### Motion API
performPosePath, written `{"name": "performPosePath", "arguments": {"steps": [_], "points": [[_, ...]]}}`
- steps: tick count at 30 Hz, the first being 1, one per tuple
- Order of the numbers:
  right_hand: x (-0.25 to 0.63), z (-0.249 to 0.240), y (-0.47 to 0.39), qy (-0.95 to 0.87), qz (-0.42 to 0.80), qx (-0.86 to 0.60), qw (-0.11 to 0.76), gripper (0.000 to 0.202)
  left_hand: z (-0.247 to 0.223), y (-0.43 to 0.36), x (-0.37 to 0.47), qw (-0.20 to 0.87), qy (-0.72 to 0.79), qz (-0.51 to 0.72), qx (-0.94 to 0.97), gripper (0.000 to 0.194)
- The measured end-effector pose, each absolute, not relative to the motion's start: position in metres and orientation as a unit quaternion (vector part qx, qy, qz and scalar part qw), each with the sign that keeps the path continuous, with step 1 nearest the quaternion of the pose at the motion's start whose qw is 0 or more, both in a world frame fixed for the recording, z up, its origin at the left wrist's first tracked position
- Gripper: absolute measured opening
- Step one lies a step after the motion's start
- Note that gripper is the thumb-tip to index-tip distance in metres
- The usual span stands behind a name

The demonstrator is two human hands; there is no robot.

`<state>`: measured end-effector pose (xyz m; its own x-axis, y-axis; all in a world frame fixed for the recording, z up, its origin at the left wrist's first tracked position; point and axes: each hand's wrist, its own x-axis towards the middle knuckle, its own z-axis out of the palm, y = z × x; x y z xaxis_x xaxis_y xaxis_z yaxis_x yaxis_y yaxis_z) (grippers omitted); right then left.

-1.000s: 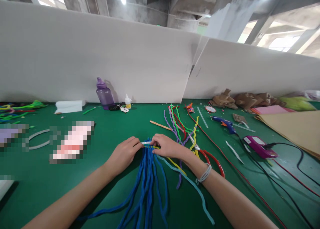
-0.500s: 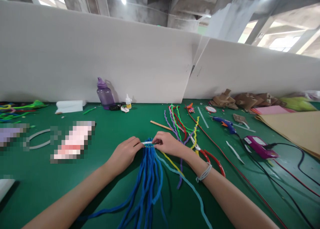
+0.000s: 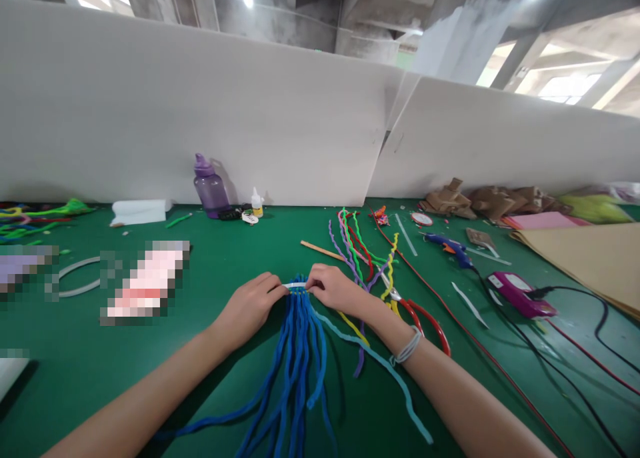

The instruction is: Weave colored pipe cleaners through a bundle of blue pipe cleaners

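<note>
A bundle of blue chenille stems (image 3: 295,351) fans down from a white strip (image 3: 299,285) at the table's middle. My left hand (image 3: 257,301) pinches the left end of the strip, thumb and fingers together. At the right end, my right hand (image 3: 333,288) has its fingertips closed on the strip and the top of the bundle; exactly what lies between them is hidden. Small yellow bits show in the woven top just below the strip. A light-blue stem (image 3: 390,365) and a yellow stem (image 3: 356,328) trail out under my right wrist.
Red-handled scissors (image 3: 427,321) lie beside my right forearm, partly under coloured twisted stems (image 3: 350,245). Farther right are a blue glue gun (image 3: 447,248), a purple box (image 3: 520,295) and cables. A purple bottle (image 3: 210,188) and a small glue bottle (image 3: 257,203) stand by the white partition.
My right hand has shifted slightly at the strip's right end. The light-blue stem's loose end has swung right and its tip now shows; the yellow stem has also moved right.
</note>
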<state>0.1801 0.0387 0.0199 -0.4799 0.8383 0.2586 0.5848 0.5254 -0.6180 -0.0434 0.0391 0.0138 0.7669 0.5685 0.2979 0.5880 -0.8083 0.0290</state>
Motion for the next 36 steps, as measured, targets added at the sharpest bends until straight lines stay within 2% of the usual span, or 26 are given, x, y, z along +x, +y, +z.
{"name": "performPosePath", "arguments": {"steps": [6, 13, 23, 29, 36], "points": [[0.18, 0.0179, 0.0392, -0.82, 0.24, -0.44, 0.275, 0.014, 0.015, 0.0377, -0.0443, 0.031, -0.31, -0.145, -0.939, 0.025], [0.1797, 0.0182, 0.0389, -0.832, 0.218, -0.439, 0.26, 0.029, 0.0144, 0.0393, -0.043, 0.043, -0.309, -0.142, -0.939, 0.024], [0.1747, 0.0204, 0.0364, -0.836, 0.193, -0.457, 0.236, 0.02, 0.0147, 0.0382, -0.044, 0.037, -0.307, -0.147, -0.939, 0.024], [0.1739, 0.0228, 0.0334, -0.854, 0.178, -0.436, 0.22, 0.04, 0.016, 0.038, -0.0432, 0.04, -0.306, -0.152, -0.939, 0.026], [0.172, 0.0224, 0.0341, -0.857, 0.163, -0.453, 0.186, 0.035, 0.0145, 0.0386, -0.0439, 0.034, -0.307, -0.151, -0.939, 0.025]]}}
